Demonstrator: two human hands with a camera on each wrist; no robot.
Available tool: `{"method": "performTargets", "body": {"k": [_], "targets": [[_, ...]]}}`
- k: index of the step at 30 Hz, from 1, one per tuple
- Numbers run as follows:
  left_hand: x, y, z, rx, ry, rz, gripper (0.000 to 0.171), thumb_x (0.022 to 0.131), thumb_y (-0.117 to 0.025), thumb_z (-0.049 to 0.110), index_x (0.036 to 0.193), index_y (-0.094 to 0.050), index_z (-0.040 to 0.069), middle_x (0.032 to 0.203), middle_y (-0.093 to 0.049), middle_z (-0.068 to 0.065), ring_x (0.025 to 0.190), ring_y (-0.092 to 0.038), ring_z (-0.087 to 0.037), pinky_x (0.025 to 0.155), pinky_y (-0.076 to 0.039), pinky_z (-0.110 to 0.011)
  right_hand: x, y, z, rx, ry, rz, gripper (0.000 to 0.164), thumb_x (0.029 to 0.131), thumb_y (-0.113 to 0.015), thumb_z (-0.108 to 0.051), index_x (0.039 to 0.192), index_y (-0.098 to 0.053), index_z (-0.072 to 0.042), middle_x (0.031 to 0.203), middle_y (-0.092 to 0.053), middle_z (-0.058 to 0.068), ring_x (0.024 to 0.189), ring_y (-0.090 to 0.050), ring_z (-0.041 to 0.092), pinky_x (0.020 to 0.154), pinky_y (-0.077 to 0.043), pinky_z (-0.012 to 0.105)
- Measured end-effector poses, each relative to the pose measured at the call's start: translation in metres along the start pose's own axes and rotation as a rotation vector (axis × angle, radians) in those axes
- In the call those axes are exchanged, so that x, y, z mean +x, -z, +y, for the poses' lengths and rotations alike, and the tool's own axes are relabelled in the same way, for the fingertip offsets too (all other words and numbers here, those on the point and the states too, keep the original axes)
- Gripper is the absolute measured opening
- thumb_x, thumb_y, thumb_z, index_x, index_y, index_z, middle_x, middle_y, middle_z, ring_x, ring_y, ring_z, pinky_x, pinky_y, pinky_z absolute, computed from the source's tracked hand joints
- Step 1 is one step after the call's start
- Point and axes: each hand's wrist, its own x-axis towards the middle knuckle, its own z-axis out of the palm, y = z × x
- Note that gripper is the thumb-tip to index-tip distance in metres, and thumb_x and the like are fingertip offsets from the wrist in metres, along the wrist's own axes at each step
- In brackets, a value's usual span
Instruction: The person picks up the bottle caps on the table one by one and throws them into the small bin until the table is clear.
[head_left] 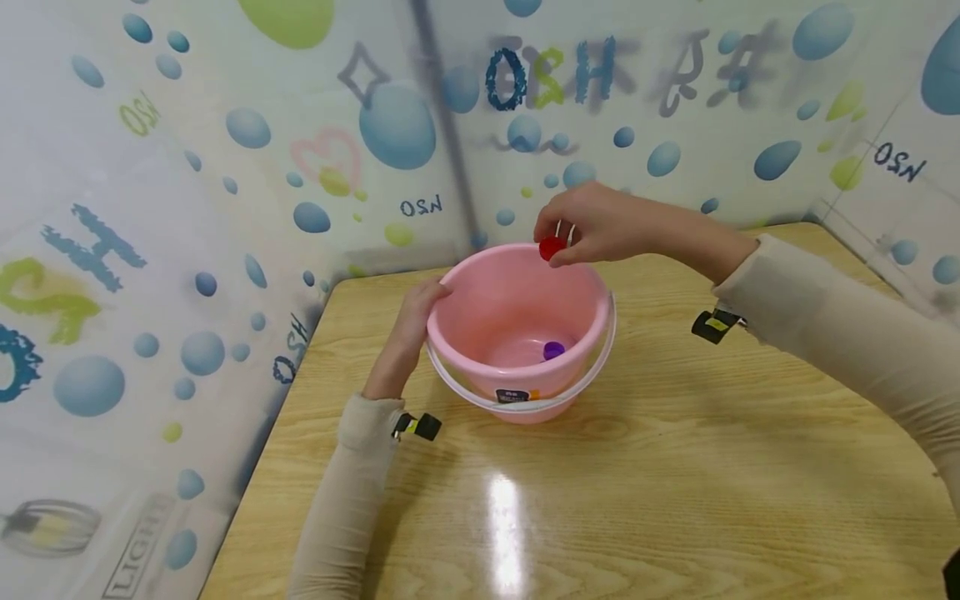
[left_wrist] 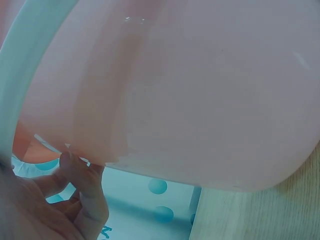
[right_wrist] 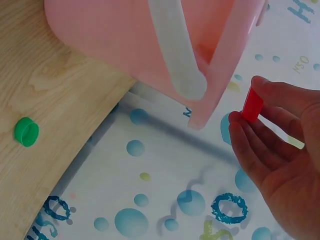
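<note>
A pink bucket [head_left: 517, 333] with a white handle [head_left: 534, 406] stands upright on the table. Its rim is gripped on the left side by my left hand [head_left: 412, 325], whose curled fingertips [left_wrist: 82, 172] show against the wall in the left wrist view. Above the far right of the rim, my right hand [head_left: 600, 225] pinches a red bottle cap [right_wrist: 253, 104] between thumb and fingers. On the bucket's floor lies a purple bottle cap [head_left: 553, 350].
In the right wrist view, a green bottle cap [right_wrist: 26, 132] sits on the wooden table [head_left: 675, 467] beside the bucket. A patterned curtain or wall covering [head_left: 465, 208] rises behind the table's far edge and along its left side.
</note>
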Motion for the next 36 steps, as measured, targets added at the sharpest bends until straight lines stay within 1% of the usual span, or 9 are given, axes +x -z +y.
{"method": "performTargets", "body": {"k": [5, 11, 16, 22, 27, 32, 36], "targets": [[-0.001, 0.000, 0.000, -0.001, 0.000, -0.011, 0.033, 0.093, -0.047, 0.029, 0.107, -0.064, 0.005, 0.077, -0.064, -0.003, 0.058, -0.062, -0.009, 0.057, -0.051, -0.022, 0.003, -0.006, -0.005, 0.000, 0.011, -0.022, 0.026, 0.082, -0.075, -0.021, 0.106, -0.066, -0.017, 0.096, -0.066, -0.005, 0.091, -0.063, 0.012, 0.077, -0.057, 0.029], [-0.001, 0.001, 0.000, -0.007, -0.007, -0.010, 0.033, 0.093, -0.047, 0.029, 0.106, -0.064, 0.005, 0.076, -0.064, -0.004, 0.058, -0.062, -0.011, 0.056, -0.050, -0.022, 0.005, -0.011, -0.012, -0.018, 0.023, -0.045, 0.026, 0.081, -0.077, -0.024, 0.105, -0.066, -0.020, 0.094, -0.065, -0.007, 0.089, -0.061, 0.012, 0.074, -0.056, 0.027], [-0.001, 0.000, 0.000, -0.003, -0.004, -0.008, 0.033, 0.093, -0.047, 0.028, 0.107, -0.064, 0.004, 0.077, -0.065, -0.005, 0.060, -0.062, -0.010, 0.058, -0.051, -0.021, 0.006, -0.013, -0.017, -0.033, 0.041, -0.067, 0.025, 0.081, -0.076, -0.025, 0.104, -0.067, -0.021, 0.093, -0.066, -0.008, 0.087, -0.061, 0.011, 0.073, -0.055, 0.026], [0.000, -0.001, 0.000, 0.003, -0.005, -0.005, 0.033, 0.093, -0.047, 0.028, 0.105, -0.064, 0.003, 0.077, -0.064, -0.006, 0.059, -0.061, -0.010, 0.057, -0.050, -0.022, 0.007, -0.013, -0.019, -0.037, 0.056, -0.068, 0.025, 0.081, -0.076, -0.026, 0.103, -0.067, -0.020, 0.092, -0.066, -0.009, 0.086, -0.061, 0.010, 0.072, -0.055, 0.025], [0.001, -0.001, 0.001, 0.006, -0.010, -0.001, 0.032, 0.092, -0.047, 0.028, 0.101, -0.064, 0.003, 0.076, -0.063, -0.004, 0.058, -0.060, -0.010, 0.056, -0.049, -0.021, 0.007, -0.011, -0.022, -0.037, 0.051, -0.074, 0.026, 0.080, -0.077, -0.026, 0.104, -0.067, -0.020, 0.093, -0.066, -0.009, 0.087, -0.061, 0.010, 0.072, -0.055, 0.025], [0.000, 0.000, 0.001, 0.014, -0.010, -0.007, 0.032, 0.093, -0.047, 0.029, 0.103, -0.064, 0.004, 0.078, -0.063, -0.004, 0.058, -0.060, -0.010, 0.057, -0.050, -0.021, 0.008, -0.010, -0.024, -0.038, 0.049, -0.074, 0.027, 0.080, -0.077, -0.025, 0.104, -0.067, -0.020, 0.093, -0.066, -0.009, 0.088, -0.061, 0.010, 0.073, -0.055, 0.026], [-0.001, 0.000, 0.002, 0.018, -0.006, 0.004, 0.032, 0.093, -0.047, 0.029, 0.102, -0.064, 0.004, 0.077, -0.063, -0.002, 0.059, -0.060, -0.008, 0.058, -0.050, -0.021, 0.008, -0.011, -0.025, -0.034, 0.047, -0.076, 0.026, 0.080, -0.078, -0.023, 0.104, -0.066, -0.021, 0.093, -0.066, -0.009, 0.087, -0.061, 0.010, 0.073, -0.055, 0.026]]}}
